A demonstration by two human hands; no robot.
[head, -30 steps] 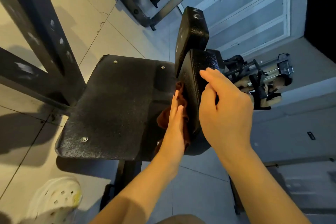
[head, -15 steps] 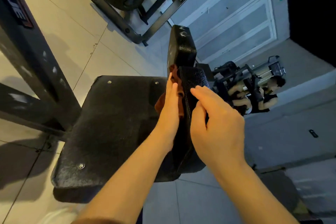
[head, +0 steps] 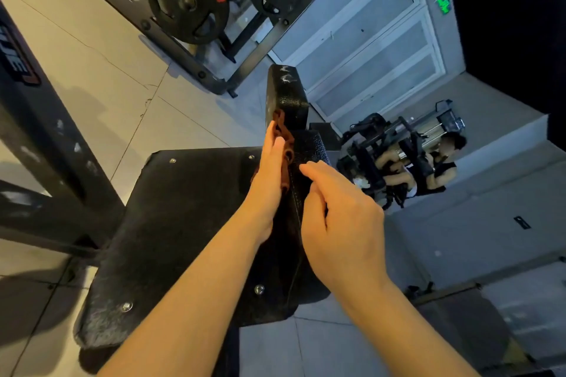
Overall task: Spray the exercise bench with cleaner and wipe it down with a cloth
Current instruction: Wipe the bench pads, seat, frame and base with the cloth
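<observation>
The black padded bench shows a flat seat panel [head: 183,223] on the left and an upright pad [head: 286,95] standing on edge in the middle. A brown cloth [head: 283,135] lies against the left face of the upright pad. My left hand [head: 269,174] presses the cloth flat against that face, fingers straight and pointing up. My right hand [head: 340,217] curls its fingers over the right edge of the lower pad, bracing it. No spray bottle is in view.
A dark steel rack upright [head: 39,144] crosses the left side. Weight plates [head: 186,0] hang on a frame at the top. A person [head: 441,162] sits at a machine to the right. Pale floor tiles [head: 101,64] surround the bench.
My left hand has slid the cloth up the pad's left face, from low near the seat to near the upper pad. My right hand kept its hold on the pad's edge.
</observation>
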